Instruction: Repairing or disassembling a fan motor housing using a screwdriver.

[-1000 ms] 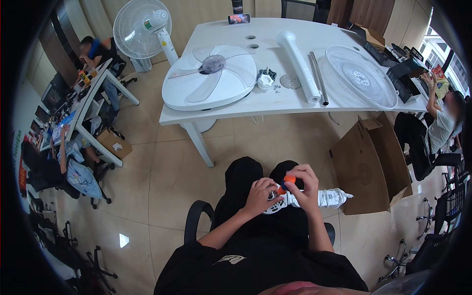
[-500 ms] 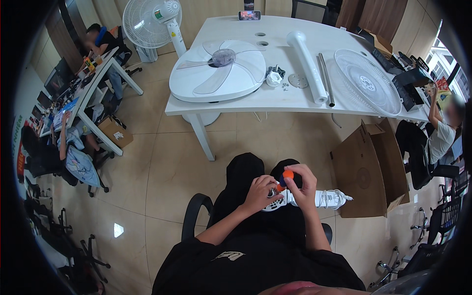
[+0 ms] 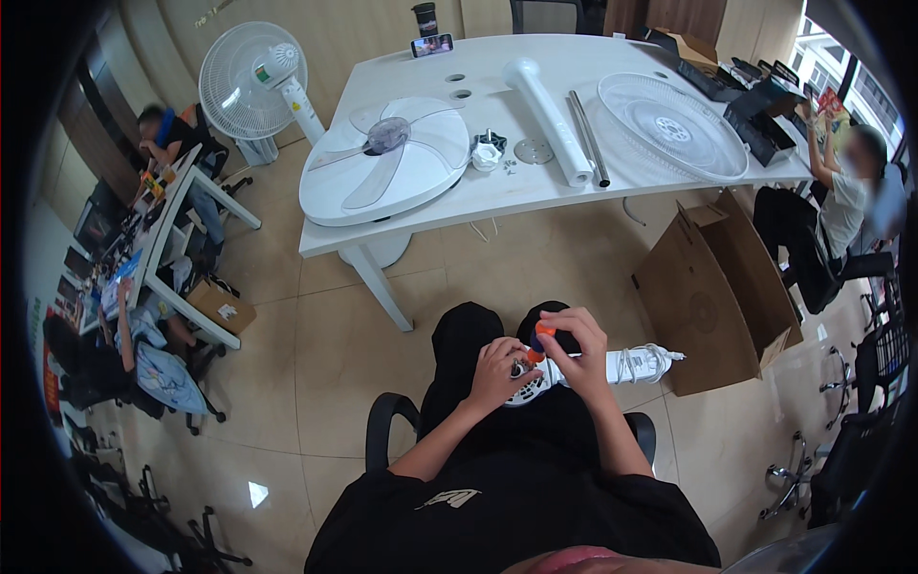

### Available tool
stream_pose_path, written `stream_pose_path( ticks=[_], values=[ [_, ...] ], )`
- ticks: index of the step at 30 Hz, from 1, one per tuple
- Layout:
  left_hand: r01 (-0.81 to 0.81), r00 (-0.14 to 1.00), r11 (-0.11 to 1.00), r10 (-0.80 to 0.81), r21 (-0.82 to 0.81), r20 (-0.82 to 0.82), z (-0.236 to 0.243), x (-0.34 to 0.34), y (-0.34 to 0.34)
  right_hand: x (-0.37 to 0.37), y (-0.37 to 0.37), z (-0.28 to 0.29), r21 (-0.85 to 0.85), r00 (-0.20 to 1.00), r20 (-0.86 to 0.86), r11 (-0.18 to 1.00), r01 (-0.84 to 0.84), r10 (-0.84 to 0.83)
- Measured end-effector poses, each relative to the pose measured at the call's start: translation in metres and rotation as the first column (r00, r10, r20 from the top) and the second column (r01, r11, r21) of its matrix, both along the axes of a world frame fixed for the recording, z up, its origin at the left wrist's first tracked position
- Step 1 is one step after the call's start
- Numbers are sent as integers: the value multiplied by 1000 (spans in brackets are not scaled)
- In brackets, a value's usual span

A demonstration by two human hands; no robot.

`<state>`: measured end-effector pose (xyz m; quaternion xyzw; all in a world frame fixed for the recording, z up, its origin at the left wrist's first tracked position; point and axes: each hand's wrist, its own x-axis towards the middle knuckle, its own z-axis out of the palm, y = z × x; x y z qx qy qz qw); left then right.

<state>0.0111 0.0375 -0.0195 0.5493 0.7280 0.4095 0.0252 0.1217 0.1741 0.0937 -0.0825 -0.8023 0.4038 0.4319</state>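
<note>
Across my lap lies a white fan motor unit [image 3: 595,367] with vents at its left end and a white cord [image 3: 636,364] coiled round its right end. My left hand [image 3: 496,372] is closed on the vented end and steadies it. In my right hand [image 3: 581,356], the fingertips pinch a screwdriver [image 3: 545,328] with an orange and dark blue handle. Its lower end stands at the vented part, between the two hands. The tip and what it touches are hidden by my fingers.
On the white table [image 3: 421,203] ahead are a fan base with clear blades [image 3: 387,136], a white tube [image 3: 550,124], a metal rod [image 3: 589,139] and a fan grille [image 3: 669,129]. An open cardboard box [image 3: 703,297] stands right. People sit at both sides.
The whole view has turned and shifted, so the table and its things sit further left. Both hands keep their hold, and the screwdriver stays at the vented end.
</note>
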Motion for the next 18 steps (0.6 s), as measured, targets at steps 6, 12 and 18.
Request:
stream_pose_path(
  ticks=[6, 12, 18],
  values=[
    [-19, 1000, 1000, 19, -5, -20, 0, 0, -1, -1, -9, 4, 28, 996, -45, 997, -77, 79],
    [2, 1000, 999, -2, 52, -6, -5, -3, -6, -7, -11, -7, -13, 993, 1, 993, -118, 118],
    [-23, 999, 999, 24, 25, -34, 0, 2, -5, -7, -12, -9, 5, 983, -27, 983, -182, 182]
  ],
)
